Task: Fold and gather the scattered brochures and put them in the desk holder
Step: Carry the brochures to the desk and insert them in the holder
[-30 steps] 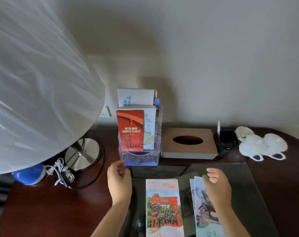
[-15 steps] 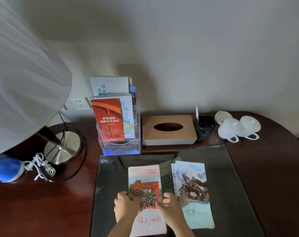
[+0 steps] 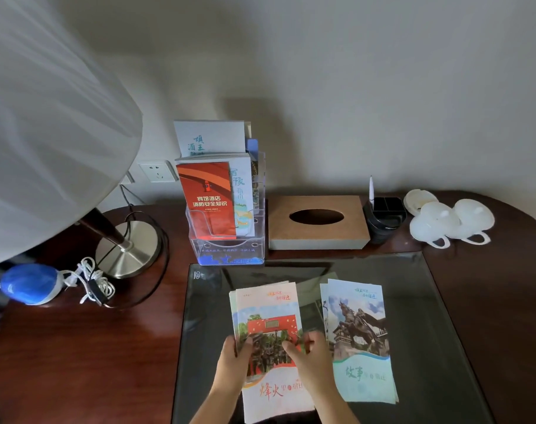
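Lamp shade (image 3: pixel 46 133) fills upper left of frame. Dark wood counter (image 3: pixel 76 362) carries a glass mat (image 3: pixel 429 332) at lower centre. Tissue box (image 3: pixel 318 237) is at mid-frame; clear desk holder (image 3: pixel 226 249) stands just left of it, already stocked. Red-gate brochure (image 3: pixel 268 310) lies on the mat at bottom centre, horseman brochure (image 3: pixel 358 332) just to its right. Left grip (image 3: pixel 233 362) pinches the red-gate brochure's left edge and right grip (image 3: pixel 314 359) holds its right edge, thumbs on the cover. One second ago the grips were apart, the right on the horseman brochure.
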A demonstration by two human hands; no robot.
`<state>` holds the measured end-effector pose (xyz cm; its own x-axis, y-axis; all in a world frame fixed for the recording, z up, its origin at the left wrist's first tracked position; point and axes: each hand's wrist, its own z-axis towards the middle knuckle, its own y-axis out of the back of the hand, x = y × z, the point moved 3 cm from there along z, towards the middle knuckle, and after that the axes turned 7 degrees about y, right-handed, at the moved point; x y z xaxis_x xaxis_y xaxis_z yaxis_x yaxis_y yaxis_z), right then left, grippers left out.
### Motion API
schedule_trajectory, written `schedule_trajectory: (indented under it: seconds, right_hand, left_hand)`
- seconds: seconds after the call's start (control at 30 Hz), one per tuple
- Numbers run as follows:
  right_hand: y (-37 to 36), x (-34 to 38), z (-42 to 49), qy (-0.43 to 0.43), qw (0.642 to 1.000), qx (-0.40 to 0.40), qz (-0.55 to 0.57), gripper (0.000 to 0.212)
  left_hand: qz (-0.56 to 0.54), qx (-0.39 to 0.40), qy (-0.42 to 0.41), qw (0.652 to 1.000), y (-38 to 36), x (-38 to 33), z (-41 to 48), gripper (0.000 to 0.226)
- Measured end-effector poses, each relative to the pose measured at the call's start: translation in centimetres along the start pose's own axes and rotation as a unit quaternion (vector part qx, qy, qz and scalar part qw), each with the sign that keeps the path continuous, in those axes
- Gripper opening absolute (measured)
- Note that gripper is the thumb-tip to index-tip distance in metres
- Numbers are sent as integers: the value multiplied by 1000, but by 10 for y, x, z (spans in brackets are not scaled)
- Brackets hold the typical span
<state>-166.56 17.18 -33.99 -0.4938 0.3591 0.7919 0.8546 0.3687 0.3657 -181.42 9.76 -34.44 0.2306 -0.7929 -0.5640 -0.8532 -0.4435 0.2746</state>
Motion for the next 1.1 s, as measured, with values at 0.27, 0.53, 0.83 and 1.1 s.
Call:
schedule_trajectory:
  seconds: [0.27,0.53,0.83,1.1]
  right_hand:
    - [46,22,2,24,992,12,126,16]
    - [111,10,9,-33,992,-30,119,15]
    - [80,-9,0,-108,953,79,271,49]
    - [88,-14,-2,-97,963,40,249,37]
  left_hand:
    - [-113,62,-60,990,-7,-27,-17,33]
    - [-179,97,-58,977,-3,-29,-16,22]
    - [-170,152,7,974,-9,-28,-26,52]
    - [-164,131,32,977,-8,-28,-27,40]
